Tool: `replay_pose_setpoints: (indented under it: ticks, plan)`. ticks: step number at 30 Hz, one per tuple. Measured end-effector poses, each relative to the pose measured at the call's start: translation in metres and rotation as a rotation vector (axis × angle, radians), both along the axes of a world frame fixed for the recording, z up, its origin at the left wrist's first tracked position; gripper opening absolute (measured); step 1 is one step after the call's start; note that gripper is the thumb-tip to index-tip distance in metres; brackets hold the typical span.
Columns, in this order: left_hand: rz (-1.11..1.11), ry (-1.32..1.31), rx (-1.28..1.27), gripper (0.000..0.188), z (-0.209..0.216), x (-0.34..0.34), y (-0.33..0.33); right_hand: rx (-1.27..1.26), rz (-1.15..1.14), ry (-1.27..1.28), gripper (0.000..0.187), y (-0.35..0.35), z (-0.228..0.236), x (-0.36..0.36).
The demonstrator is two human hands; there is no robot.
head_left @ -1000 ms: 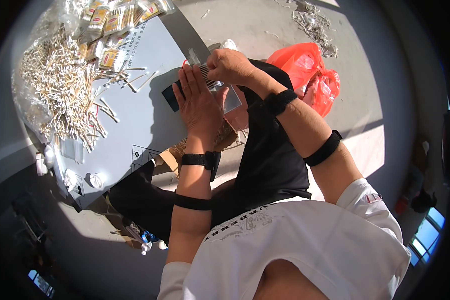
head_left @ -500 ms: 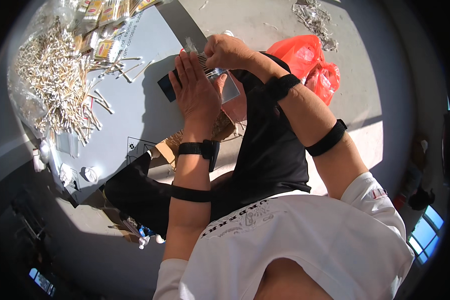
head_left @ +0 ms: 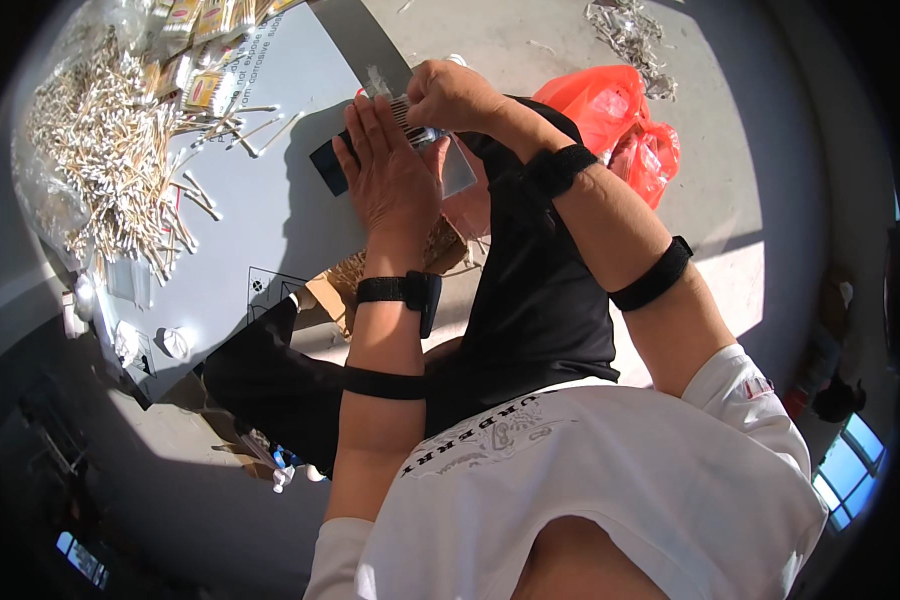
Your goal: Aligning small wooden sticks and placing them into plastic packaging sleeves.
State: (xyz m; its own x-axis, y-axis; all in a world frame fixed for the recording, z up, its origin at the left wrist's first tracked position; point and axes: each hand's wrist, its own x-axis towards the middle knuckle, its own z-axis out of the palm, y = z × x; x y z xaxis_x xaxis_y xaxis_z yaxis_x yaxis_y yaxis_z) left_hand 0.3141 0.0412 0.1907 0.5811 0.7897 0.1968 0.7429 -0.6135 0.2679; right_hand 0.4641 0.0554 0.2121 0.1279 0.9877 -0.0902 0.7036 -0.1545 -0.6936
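My left hand [head_left: 395, 180] lies flat with its fingers stretched out, pressing on a dark blue flat piece [head_left: 330, 165] at the table's right edge. Beside its fingers shows a row of thin sticks [head_left: 401, 112], apparently cotton swabs, with a crumpled clear plastic film [head_left: 378, 82] just beyond. My right hand [head_left: 452, 97] is closed at the right end of that row, its fingers curled together. What they pinch is hidden. A big heap of loose cotton swabs [head_left: 105, 150] spills from a clear bag on the left.
Packed cotton swabs [head_left: 210, 90] lie at the far left of the grey table [head_left: 250, 210]. A cardboard box [head_left: 345, 285] sits below my left wrist. To the right, a red plastic bag [head_left: 610, 120] rests on the floor, with a pile of scraps [head_left: 630, 40] farther off.
My right hand has shifted slightly away from me and to the left. The left hand has edged the same way, still flat on the dark blue piece.
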Motion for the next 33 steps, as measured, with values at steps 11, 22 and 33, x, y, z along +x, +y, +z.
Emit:
replay_pose_setpoints:
  ticks: [11, 22, 33]
  plan:
    - [-0.050, 0.022, 0.024, 0.073, -0.009, -0.002, 0.014, -0.024, -0.002, -0.025, 0.015, 0.002, 0.000, 0.007]
    - [0.006, -0.036, -0.104, 0.065, -0.004, -0.012, 0.012, -0.019, 0.001, -0.043, 0.017, 0.000, 0.003, 0.003]
    - [-0.124, 0.087, -0.039, 0.069, 0.003, -0.020, 0.010, 0.025, 0.030, -0.186, 0.015, -0.003, 0.003, 0.001]
